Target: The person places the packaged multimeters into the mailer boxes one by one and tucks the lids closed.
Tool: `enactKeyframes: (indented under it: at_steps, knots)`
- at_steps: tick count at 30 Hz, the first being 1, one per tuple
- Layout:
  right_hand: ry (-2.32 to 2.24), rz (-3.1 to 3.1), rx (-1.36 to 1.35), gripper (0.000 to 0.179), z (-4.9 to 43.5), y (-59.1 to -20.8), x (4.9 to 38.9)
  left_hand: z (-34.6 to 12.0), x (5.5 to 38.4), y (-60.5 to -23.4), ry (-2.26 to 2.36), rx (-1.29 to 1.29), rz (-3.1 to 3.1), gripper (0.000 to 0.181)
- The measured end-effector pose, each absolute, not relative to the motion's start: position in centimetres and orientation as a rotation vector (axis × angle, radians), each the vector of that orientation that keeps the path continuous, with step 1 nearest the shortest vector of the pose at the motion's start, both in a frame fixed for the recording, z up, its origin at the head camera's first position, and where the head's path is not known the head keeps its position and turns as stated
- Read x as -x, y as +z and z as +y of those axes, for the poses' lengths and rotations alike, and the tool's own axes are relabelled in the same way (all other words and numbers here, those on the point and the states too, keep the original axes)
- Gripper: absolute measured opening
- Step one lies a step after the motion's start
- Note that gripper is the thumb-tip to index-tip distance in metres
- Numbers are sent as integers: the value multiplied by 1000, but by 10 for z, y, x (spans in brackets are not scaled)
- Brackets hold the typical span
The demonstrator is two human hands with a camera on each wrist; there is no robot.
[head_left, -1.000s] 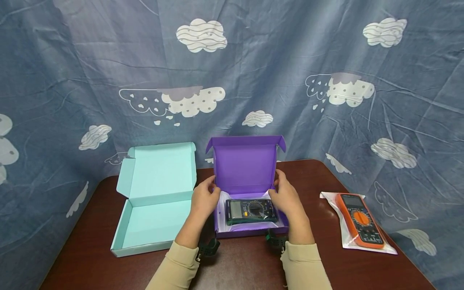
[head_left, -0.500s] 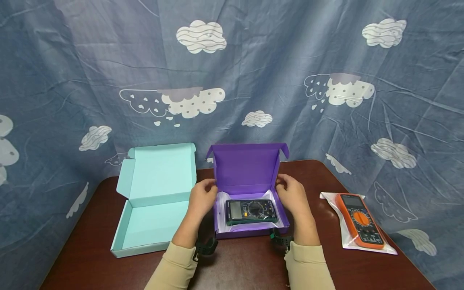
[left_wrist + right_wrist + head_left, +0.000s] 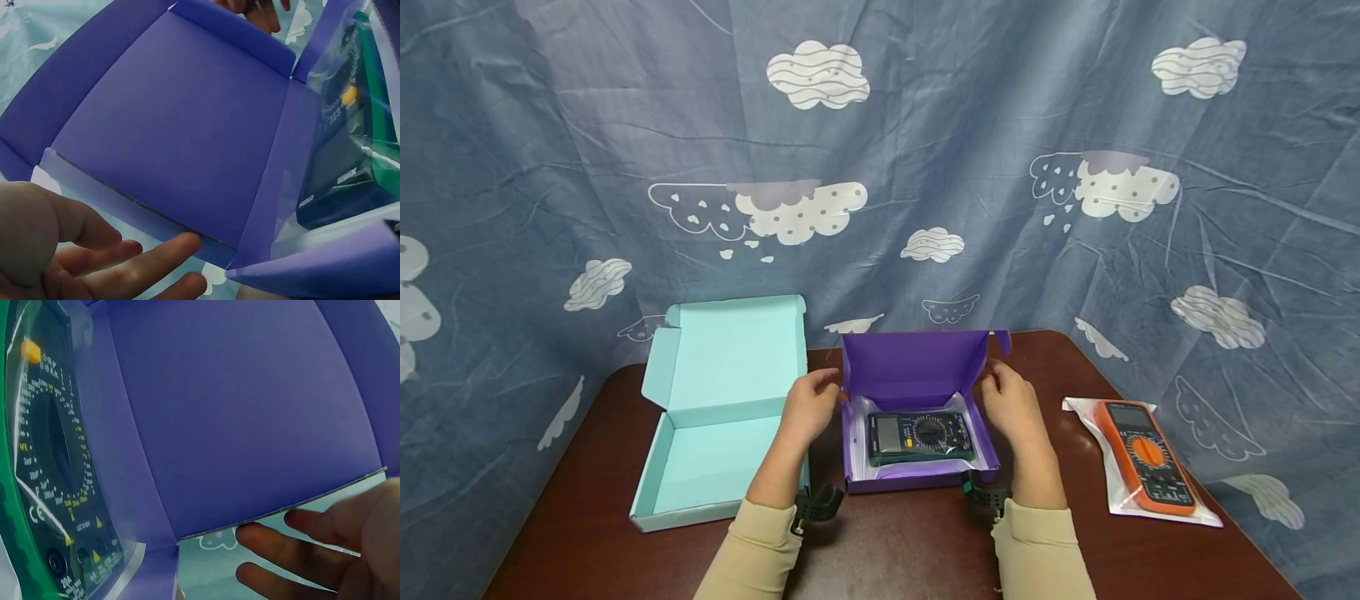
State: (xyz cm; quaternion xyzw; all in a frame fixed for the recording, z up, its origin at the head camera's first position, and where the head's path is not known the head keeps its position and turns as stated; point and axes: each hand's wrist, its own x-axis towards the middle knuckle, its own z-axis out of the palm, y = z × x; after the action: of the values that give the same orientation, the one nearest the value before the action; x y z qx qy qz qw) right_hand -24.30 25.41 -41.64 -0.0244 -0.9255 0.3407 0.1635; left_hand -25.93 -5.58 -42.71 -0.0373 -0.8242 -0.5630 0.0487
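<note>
A purple cardboard box (image 3: 917,482) sits mid-table with its lid (image 3: 913,360) raised and leaning forward. Inside lies a dark multimeter (image 3: 920,437) with a green edge, wrapped in clear plastic. Beside the lid's left edge is my left hand (image 3: 811,407), its fingers loosely extended; in the left wrist view a fingertip (image 3: 190,242) overlaps the lid's side flap. At the opposite side, my right hand (image 3: 1011,407) has its fingertips (image 3: 250,533) right at the lid's edge. Neither hand grips anything.
An opened mint-green box (image 3: 722,467) stands left of the purple one, close to my left forearm. On the right lies an orange multimeter (image 3: 1147,454) on a white plastic bag. Behind the brown table (image 3: 895,550) hangs a blue cloud-patterned curtain (image 3: 880,125).
The purple lid has tipped forward and down from near upright. Both hands have shifted outward from the box's sides, the left one moving farther left. The multimeters have stayed put.
</note>
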Motion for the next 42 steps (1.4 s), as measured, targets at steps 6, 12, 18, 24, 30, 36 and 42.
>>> enactKeyframes:
  at_steps: [6,12,18,24,30,36,42]
  knots:
    - [976,-2687,92,27,260,-418,244,-62,262,-426,-1870,186,-2464,38]
    - [1090,-2724,123,26,271,-424,242,-64,262,-425,-1945,193,-2515,37]
    - [1141,-2663,-106,13,281,-429,241,-68,263,-426,-1929,161,-2602,38]
    - [1214,-2566,-310,23,287,-434,242,-70,263,-426,-1963,168,-2601,45]
    - [1211,-2581,-367,32,287,-437,244,-70,264,-426,-1974,120,-2597,44]
    - [1378,-2606,-276,33,281,-437,247,-68,264,-426,-1985,86,-2575,48]
    - [1651,-2592,-50,59,278,-440,251,-68,264,-428,-2053,70,-2540,54]
